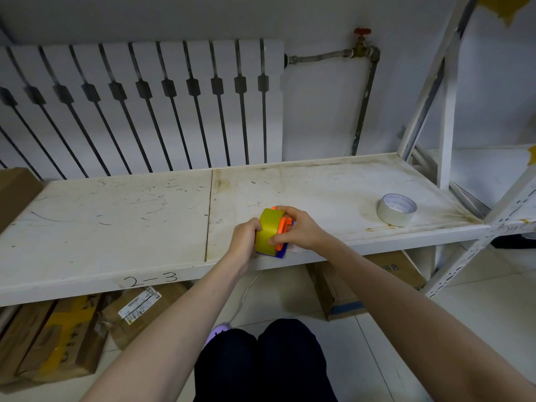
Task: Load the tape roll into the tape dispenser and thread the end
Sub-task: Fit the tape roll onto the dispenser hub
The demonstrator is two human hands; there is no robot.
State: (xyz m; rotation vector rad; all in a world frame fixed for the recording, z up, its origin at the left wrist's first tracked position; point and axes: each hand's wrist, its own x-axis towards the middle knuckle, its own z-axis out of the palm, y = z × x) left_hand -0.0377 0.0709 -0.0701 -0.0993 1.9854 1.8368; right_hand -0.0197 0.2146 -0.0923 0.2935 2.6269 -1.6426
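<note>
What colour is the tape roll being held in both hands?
Yellow tape roll, seen best in the head view.

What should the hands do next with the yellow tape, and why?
Probably find the tape's loose end and pull it forward. The yellow roll already sits on the orange dispenser, gripped by the left hand and right hand, and no free end shows yet.

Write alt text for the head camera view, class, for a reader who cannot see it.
Two bare hands, left hand and right hand, hold a yellow tape roll against an orange and blue tape dispenser on a scuffed white shelf. A white tape roll lies apart to the right.
</note>
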